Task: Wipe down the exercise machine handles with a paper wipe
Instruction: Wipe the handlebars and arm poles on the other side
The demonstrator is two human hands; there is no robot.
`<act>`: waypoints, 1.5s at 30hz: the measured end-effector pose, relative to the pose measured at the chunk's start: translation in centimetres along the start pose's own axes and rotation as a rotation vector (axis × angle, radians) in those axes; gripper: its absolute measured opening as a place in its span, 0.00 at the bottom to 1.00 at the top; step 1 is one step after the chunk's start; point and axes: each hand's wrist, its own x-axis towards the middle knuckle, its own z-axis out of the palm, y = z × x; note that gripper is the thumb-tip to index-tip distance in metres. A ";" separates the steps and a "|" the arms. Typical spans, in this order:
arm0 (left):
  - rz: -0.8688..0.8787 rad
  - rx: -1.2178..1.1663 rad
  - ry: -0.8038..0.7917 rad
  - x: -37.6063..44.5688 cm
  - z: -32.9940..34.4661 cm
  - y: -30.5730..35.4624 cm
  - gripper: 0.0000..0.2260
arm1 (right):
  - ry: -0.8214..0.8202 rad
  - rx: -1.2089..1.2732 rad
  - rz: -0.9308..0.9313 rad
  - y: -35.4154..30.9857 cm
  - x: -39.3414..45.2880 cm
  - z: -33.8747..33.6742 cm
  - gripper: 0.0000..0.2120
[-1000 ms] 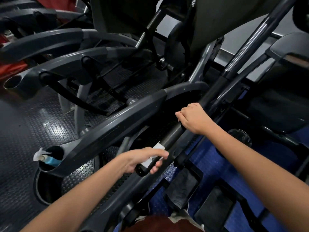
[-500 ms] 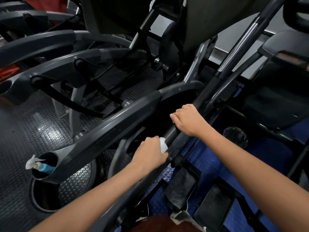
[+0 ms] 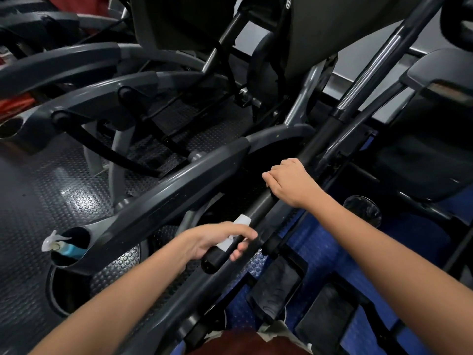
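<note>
The left hand (image 3: 217, 242) wraps its fingers (image 3: 239, 252) around the black handle (image 3: 256, 211) near its lower end, pressing a white wipe (image 3: 230, 240) against it. Higher up, the right hand (image 3: 290, 183) is closed on the same handle. A spray bottle (image 3: 64, 248) sits in a cupholder (image 3: 84, 262) on the left.

The handle (image 3: 258, 211) looks like smooth, slightly glossy black rubber or plastic, and higher up it turns to polished metal. The paper wipe (image 3: 239, 221) is thin, white and matt. The floor mat (image 3: 51, 190) is dark studded rubber with a dull sheen.
</note>
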 end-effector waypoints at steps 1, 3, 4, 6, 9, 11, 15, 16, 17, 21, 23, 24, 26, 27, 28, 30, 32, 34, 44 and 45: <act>-0.010 0.004 0.016 -0.8 -0.1 -0.6 0.13 | 0.001 0.001 -0.001 0.0 0.0 0.1 0.31; -0.021 0.060 0.089 -2.3 0.2 -1.4 0.11 | 0.007 -0.004 -0.004 0.0 0.0 0.1 0.31; -0.019 0.130 0.150 -2.8 0.4 -1.6 0.10 | 0.009 -0.007 -0.006 0.0 -0.1 0.1 0.30; -0.025 0.344 0.320 -3.2 0.8 -2.3 0.09 | 0.011 -0.009 -0.009 -0.1 -0.1 0.1 0.30; -0.072 0.871 0.638 -2.9 1.4 -3.0 0.13 | 0.016 -0.001 0.000 -0.3 -0.2 0.1 0.29; -0.043 1.101 0.809 -2.2 2.3 -2.9 0.16 | 0.020 0.003 0.009 -0.3 -0.2 0.1 0.30; 0.090 1.129 0.934 0.4 3.6 -0.8 0.16 | 0.010 -0.001 0.015 -0.4 -0.1 0.0 0.29; 0.091 1.092 0.921 1.2 3.6 0.0 0.16 | 0.006 -0.003 0.015 -0.4 -0.1 -0.1 0.30; 0.098 1.015 0.860 1.9 3.2 0.7 0.14 | 0.000 -0.007 0.014 -0.4 -0.1 -0.2 0.30; 0.063 0.346 0.314 3.1 1.3 3.5 0.09 | -0.009 -0.012 0.015 -0.4 0.0 -0.3 0.31; 0.048 0.206 0.144 2.5 0.9 3.9 0.09 | -0.018 -0.001 0.017 -0.3 0.0 -0.2 0.31; 0.051 0.186 0.111 2.3 0.8 3.8 0.09 | -0.021 0.005 0.017 -0.3 0.0 -0.2 0.31; 0.051 0.123 0.094 1.9 0.7 2.9 0.10 | -0.015 0.011 0.014 -0.3 0.0 -0.2 0.31; 0.047 0.093 0.085 1.5 0.6 2.4 0.11 | -0.008 0.009 0.012 -0.3 0.0 -0.1 0.31; 0.040 0.079 0.074 1.0 0.5 1.7 0.11 | -0.002 0.003 0.009 -0.3 0.0 -0.1 0.30; 0.015 0.079 0.067 -0.4 0.3 0.4 0.12 | 0.000 -0.002 0.004 -0.2 -0.1 -0.1 0.30; -0.015 0.082 0.086 -2.0 0.3 -0.9 0.12 | -0.005 0.004 0.006 -0.2 -0.1 -0.1 0.29; -0.021 0.118 0.144 -3.5 0.6 -1.9 0.11 | -0.006 0.015 0.013 -0.3 -0.2 -0.1 0.30; 0.099 1.171 0.892 -1.3 3.7 -2.0 0.17 | 0.022 0.011 0.024 -0.5 -0.3 0.0 0.31; 0.127 1.182 0.921 -0.4 4.1 -1.3 0.17 | 0.024 0.008 0.024 -0.5 -0.3 0.0 0.30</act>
